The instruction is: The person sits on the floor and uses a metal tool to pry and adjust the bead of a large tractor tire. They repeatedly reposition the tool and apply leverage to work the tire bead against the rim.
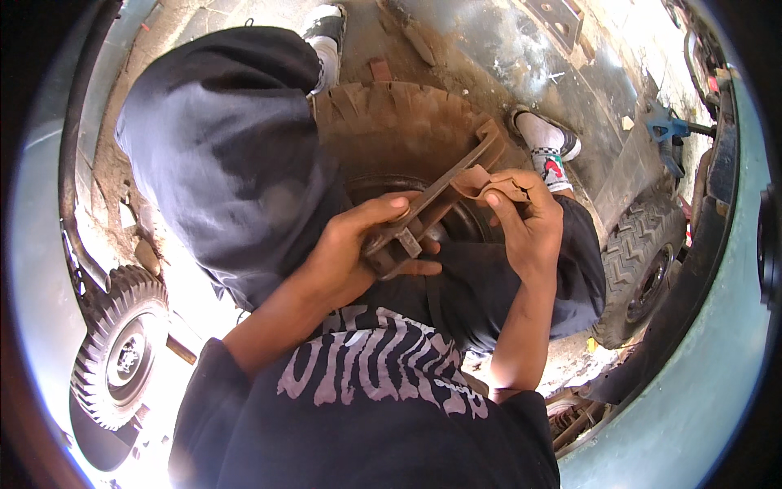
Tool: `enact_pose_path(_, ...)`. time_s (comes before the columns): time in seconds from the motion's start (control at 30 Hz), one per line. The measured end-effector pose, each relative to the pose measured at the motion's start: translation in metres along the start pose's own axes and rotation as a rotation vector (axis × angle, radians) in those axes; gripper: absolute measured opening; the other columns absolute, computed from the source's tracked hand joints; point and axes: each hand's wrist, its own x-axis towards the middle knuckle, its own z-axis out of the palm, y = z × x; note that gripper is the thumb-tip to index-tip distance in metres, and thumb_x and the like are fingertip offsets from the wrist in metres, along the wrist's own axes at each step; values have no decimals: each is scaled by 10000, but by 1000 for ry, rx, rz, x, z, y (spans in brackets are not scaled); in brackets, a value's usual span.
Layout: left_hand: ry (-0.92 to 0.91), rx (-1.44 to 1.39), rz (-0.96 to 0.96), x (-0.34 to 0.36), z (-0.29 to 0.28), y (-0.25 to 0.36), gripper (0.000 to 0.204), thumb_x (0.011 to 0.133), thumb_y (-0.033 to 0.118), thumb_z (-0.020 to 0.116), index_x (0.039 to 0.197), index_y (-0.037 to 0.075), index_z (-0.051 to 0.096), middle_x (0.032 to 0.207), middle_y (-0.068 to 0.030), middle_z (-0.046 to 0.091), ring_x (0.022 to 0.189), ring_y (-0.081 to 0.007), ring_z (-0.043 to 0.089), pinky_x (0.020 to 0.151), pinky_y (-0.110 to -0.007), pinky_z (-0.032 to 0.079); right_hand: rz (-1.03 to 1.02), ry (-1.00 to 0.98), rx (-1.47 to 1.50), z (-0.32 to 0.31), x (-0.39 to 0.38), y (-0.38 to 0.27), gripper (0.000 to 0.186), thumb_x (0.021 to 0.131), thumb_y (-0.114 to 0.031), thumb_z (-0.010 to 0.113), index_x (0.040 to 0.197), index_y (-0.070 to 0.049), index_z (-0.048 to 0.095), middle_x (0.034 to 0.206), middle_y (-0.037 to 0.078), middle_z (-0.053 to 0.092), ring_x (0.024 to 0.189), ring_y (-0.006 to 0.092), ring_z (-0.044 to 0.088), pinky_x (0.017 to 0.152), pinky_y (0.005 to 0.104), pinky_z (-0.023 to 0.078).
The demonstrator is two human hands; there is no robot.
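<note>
My left hand (349, 243) is closed around the lower end of a rusty brown brake shoe (436, 194), thumb on top and fingers curled beneath. The curved metal piece slants up and away to the right, over my lap. In my right hand (533, 222), a creased, torn strip of brown sandpaper (472, 182) is pinched between thumb and fingers. The strip's free end overlaps the shoe's right edge in this view; whether it touches the metal, I cannot tell. Part of the shoe's lower end is hidden by my left hand.
A large worn tire (391, 110) lies flat between my legs. Treaded wheels stand at the left (122, 359) and right (643, 265), beside pale blue vehicle panels (692, 407). A blue tool (668, 126) is at the right. A flat metal bracket (558, 18) lies on the dusty ground ahead.
</note>
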Motion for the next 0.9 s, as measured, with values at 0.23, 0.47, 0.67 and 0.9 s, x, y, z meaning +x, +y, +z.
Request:
enact_pose_path(0.23,0,352,229,-16,15,39,892,827,229,866,1556,-71,447,1482,-218,582,1371,-322,587,1225,-452,420,9,-53,384,6,44,1,226,1042,-132,712,1234,-15,693,1030,75,765,872,132,723,732,250,545)
enact_pose_path(0.47,250,1167,565,-26,35,65,711,779,25,935,1418,12,623,1389,-139,695,1277,-194,651,1091,-342,505,-111,-145,470,4,79,26,251,1003,-97,765,1218,8,687,1098,75,780,926,105,704,776,258,547)
enact_pose_path(0.67,261,1571,712,-30,62,96,555,767,-30,897,1288,0,706,1246,-173,784,1139,-239,767,982,-339,589,-93,-71,547,-1,73,42,171,1019,-91,748,1132,-1,659,1079,87,772,932,122,697,784,273,554)
enact_pose_path(0.9,98,1651,777,-23,93,128,531,770,51,918,1254,-5,709,1211,-168,798,1095,-260,788,951,-340,597,-128,-85,658,-12,67,35,175,1021,-76,736,1163,7,676,1141,76,723,960,139,700,841,304,586)
